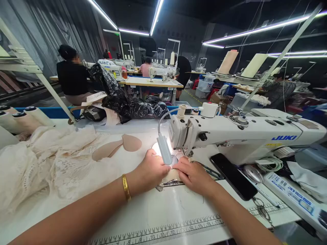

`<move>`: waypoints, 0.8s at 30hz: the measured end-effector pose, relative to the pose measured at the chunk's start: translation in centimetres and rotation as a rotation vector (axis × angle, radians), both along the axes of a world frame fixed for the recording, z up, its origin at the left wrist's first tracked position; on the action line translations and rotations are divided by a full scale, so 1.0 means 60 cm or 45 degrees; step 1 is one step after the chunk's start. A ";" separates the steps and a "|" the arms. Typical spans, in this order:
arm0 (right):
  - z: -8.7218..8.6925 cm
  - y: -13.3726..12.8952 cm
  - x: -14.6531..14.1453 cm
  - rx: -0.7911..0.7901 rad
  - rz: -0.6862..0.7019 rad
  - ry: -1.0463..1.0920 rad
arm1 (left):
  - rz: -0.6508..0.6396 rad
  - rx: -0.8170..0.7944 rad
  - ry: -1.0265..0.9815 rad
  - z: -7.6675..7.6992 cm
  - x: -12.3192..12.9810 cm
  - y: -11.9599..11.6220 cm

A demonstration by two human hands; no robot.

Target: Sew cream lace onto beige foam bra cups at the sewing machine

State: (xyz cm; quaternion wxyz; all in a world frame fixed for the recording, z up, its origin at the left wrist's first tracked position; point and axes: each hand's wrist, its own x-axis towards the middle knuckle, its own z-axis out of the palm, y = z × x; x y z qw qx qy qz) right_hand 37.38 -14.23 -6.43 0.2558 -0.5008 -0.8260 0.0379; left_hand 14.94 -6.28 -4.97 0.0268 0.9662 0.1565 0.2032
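Observation:
At the needle end of a white sewing machine, my two hands work close together under a small lit lamp. A pale piece of fabric shows between the fingertips, mostly hidden by the lamp and the fingers. My left hand, below a gold bracelet, is closed with thumb and forefinger at the fabric's left edge. Fingers curled and forefinger pointing inward, my right hand pinches or presses its right edge. Brown rounded fabric pieces lie left of my hands, beside a heap of cream lace.
A black phone, a pen, tweezers and a long white box lie to the right. Printed ruler markings run along the table's front. Behind are black plastic bags; thread cones stand left. Other people sit at machines beyond.

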 end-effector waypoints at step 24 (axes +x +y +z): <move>-0.066 0.013 0.025 0.158 0.054 0.049 | 0.512 0.073 0.161 0.039 -0.176 -0.183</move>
